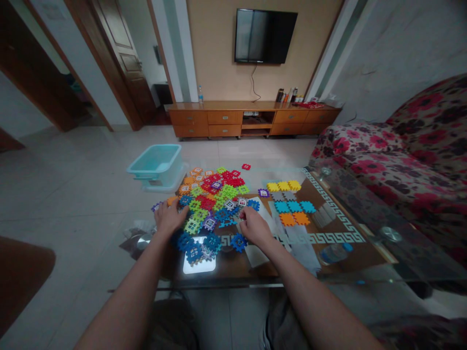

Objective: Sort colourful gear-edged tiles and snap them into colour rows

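A heap of interlocking plastic tiles in red, green, orange and blue is spread over the glass table. At its left edge is my left hand, thumb and fingers apart, by an orange tile and a dark blue tile. My right hand is at the heap's right side with its fingers curled in; anything inside them is hidden. Just beyond it lie a white-and-red window tile and a blue tile. Farther right, yellow tiles, grey tiles, light blue tiles and orange tiles lie in rows.
A turquoise plastic tub stands beyond the heap on the left. Papers and a water bottle appear at the right of the glass table. A flowered sofa is on the right, and a low wooden cabinet runs along the wall.
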The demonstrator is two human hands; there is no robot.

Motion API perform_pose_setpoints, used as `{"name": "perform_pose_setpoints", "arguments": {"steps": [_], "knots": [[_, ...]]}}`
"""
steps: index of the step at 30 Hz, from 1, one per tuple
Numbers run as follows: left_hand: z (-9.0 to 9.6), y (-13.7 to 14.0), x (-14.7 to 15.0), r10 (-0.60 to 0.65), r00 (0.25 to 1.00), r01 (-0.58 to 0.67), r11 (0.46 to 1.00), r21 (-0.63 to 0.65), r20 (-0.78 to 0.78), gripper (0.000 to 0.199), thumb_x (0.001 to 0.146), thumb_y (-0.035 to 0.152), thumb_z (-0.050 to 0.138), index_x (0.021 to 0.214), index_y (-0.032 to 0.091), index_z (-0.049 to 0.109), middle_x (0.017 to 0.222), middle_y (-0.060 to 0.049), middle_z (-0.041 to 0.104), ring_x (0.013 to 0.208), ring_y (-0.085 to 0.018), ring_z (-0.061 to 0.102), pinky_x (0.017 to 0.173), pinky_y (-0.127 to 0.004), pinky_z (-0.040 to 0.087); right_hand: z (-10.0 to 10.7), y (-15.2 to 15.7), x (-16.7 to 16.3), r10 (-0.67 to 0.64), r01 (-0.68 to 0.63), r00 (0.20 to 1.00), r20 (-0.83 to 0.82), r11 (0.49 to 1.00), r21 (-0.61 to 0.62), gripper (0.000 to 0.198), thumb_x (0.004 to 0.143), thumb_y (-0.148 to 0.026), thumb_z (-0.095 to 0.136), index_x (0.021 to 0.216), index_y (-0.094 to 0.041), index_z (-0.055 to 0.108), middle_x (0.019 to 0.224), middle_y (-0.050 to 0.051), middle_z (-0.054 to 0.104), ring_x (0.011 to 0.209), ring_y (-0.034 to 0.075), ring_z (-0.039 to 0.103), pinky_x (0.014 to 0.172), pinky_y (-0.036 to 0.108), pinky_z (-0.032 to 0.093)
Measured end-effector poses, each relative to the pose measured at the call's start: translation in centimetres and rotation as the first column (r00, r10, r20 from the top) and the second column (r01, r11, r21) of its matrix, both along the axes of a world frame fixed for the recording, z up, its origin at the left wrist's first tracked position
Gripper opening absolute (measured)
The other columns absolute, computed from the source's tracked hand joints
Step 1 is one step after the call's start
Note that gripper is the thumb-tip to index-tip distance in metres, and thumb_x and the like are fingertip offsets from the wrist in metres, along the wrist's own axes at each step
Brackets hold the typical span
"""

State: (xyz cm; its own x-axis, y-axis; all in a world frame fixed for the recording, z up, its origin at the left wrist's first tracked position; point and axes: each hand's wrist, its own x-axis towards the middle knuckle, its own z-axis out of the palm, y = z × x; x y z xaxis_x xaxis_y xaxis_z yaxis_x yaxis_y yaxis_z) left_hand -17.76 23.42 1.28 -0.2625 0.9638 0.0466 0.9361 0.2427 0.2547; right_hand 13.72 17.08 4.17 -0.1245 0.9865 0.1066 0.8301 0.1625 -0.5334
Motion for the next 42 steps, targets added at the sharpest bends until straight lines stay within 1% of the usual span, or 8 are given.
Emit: {"name": "perform_pose_setpoints", "arguments": {"steps": [3, 8, 14, 19, 23, 28, 35, 42], "knots": [[-0.3, 0.1, -0.2, 0.016, 0.999, -0.015, 0.999, -0.040, 0.027, 0.070, 0.085, 0.069, 0.041, 0.142, 0.032, 0.053, 0.151, -0.014, 0.042, 0.144, -0.042, 0.029, 0.115, -0.055, 0.020, 0.0, 0.0, 0.0, 0.002, -0.002, 1.000, 0.004, 1.000, 0.001, 0.019, 0.076, -0.008, 0.049, 0.090, -0.020, 0.052, 0.094, 0.004, 0.059, 0.086, 0.018, 0.052, 0.068, 0.027, 0.032], [-0.4, 0.2, -0.2, 0.051, 0.996, -0.049, 0.998, -0.041, 0.067, 0.069, 0.083, 0.070, 0.045, 0.141, 0.034, 0.054, 0.154, -0.013, 0.039, 0.147, -0.044, 0.021, 0.115, -0.059, 0.017, 0.0, 0.0, 0.0, 0.011, -0.011, 1.000, 0.004, 1.000, 0.002, 0.019, 0.076, -0.008, 0.049, 0.090, -0.020, 0.052, 0.094, 0.004, 0.059, 0.087, 0.018, 0.052, 0.069, 0.027, 0.032], [-0.6, 0.2, -0.4, 0.051, 0.997, -0.048, 0.998, -0.044, 0.065, 0.074, 0.081, 0.071, 0.045, 0.145, 0.032, 0.049, 0.154, -0.016, 0.039, 0.145, -0.044, 0.025, 0.114, -0.063, 0.015, 0.2, 0.0, 0.0, 0.011, -0.010, 1.000, 0.008, 1.000, -0.011, 0.018, 0.076, -0.008, 0.050, 0.089, -0.020, 0.052, 0.093, 0.004, 0.059, 0.086, 0.018, 0.052, 0.068, 0.027, 0.032], [0.0, 0.3, -0.1, 0.072, 0.992, -0.070, 0.997, -0.023, 0.101, 0.073, 0.082, 0.071, 0.043, 0.140, 0.027, 0.055, 0.145, -0.021, 0.045, 0.139, -0.044, 0.034, 0.111, -0.063, 0.021, 0.1, 0.0, 0.0, 0.012, -0.012, 1.000, 0.010, 1.000, -0.005, 0.017, 0.077, -0.009, 0.050, 0.089, -0.020, 0.053, 0.094, 0.005, 0.060, 0.085, 0.018, 0.052, 0.067, 0.027, 0.031], [1.0, 0.3, 0.4, 0.132, 0.970, -0.131, 0.991, -0.018, 0.204, 0.069, 0.080, 0.074, 0.045, 0.123, 0.023, 0.066, 0.141, -0.022, 0.047, 0.134, -0.046, 0.038, 0.105, -0.064, 0.031, -0.1, 0.1, 0.0, 0.012, -0.012, 1.000, -0.001, 1.000, 0.004, 0.016, 0.078, -0.009, 0.050, 0.088, -0.020, 0.054, 0.093, 0.005, 0.060, 0.086, 0.018, 0.053, 0.069, 0.027, 0.032], [1.3, 0.4, 0.4, 0.092, 0.977, -0.108, 0.991, 0.074, 0.194, 0.051, 0.081, 0.063, 0.053, 0.105, 0.021, 0.070, 0.134, -0.018, 0.052, 0.129, -0.041, 0.044, 0.106, -0.059, 0.035, -0.1, 0.2, 0.0, 0.009, -0.009, 1.000, -0.004, 1.000, -0.003, 0.016, 0.078, -0.009, 0.051, 0.088, -0.020, 0.055, 0.093, 0.005, 0.061, 0.087, 0.018, 0.054, 0.069, 0.027, 0.033], [1.0, 1.1, 0.1, -0.061, 0.972, 0.008, 0.974, 0.228, 0.229, 0.039, 0.084, 0.037, 0.052, 0.110, 0.014, 0.070, 0.117, -0.014, 0.059, 0.129, -0.029, 0.045, 0.112, -0.036, 0.039, 0.1, 0.1, 0.0, 0.013, -0.013, 1.000, -0.003, 1.000, 0.001, 0.014, 0.079, -0.010, 0.051, 0.088, -0.020, 0.055, 0.094, 0.005, 0.062, 0.086, 0.018, 0.055, 0.067, 0.027, 0.033], [1.8, 0.9, -0.1, 0.027, 0.963, -0.117, 0.940, 0.321, 0.270, 0.041, 0.083, 0.030, 0.051, 0.113, 0.011, 0.071, 0.116, -0.014, 0.062, 0.120, -0.029, 0.054, 0.108, -0.038, 0.044, 0.1, 0.2, 0.0, 0.008, -0.008, 1.000, -0.011, 1.000, 0.015, 0.013, 0.081, -0.011, 0.051, 0.088, -0.020, 0.055, 0.095, 0.005, 0.061, 0.087, 0.019, 0.055, 0.068, 0.027, 0.034]]}}
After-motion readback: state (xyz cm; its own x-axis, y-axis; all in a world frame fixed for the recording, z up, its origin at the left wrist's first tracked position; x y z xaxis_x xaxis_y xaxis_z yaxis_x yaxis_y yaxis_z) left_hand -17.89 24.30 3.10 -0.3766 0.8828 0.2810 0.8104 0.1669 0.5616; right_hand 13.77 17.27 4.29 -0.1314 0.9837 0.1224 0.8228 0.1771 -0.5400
